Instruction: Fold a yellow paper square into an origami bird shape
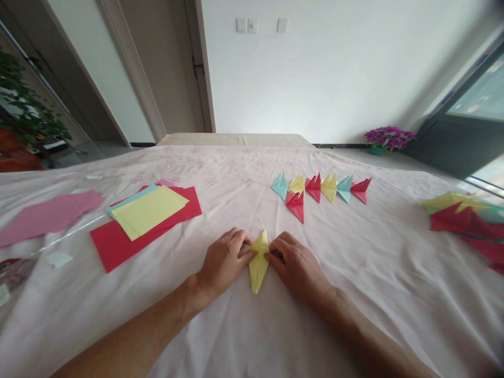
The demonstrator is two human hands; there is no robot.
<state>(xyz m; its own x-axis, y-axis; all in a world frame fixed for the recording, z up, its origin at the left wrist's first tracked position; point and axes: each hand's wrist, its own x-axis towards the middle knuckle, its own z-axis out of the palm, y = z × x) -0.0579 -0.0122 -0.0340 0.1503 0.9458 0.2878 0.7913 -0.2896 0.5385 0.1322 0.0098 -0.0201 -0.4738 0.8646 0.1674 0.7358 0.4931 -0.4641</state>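
Note:
A yellow folded paper [259,265], shaped like a long diamond with a slit in its near half, lies between my hands at the near middle of the cloth. My left hand [226,257] pinches its left side with thumb and fingers. On its right side, my right hand [299,262] grips the edge the same way. Beyond the hands, a row of small folded paper pieces [314,187] in blue, yellow and red stands to the right. One red folded piece [296,206] sits just in front of that row.
Red, yellow and blue paper sheets [151,210] are stacked on the left, with pink sheets [53,215] farther left. More folded papers [468,215] lie at the right edge. A wrinkled pale tablecloth [236,184] covers the surface. Purple flowers [389,137] stand on the floor beyond.

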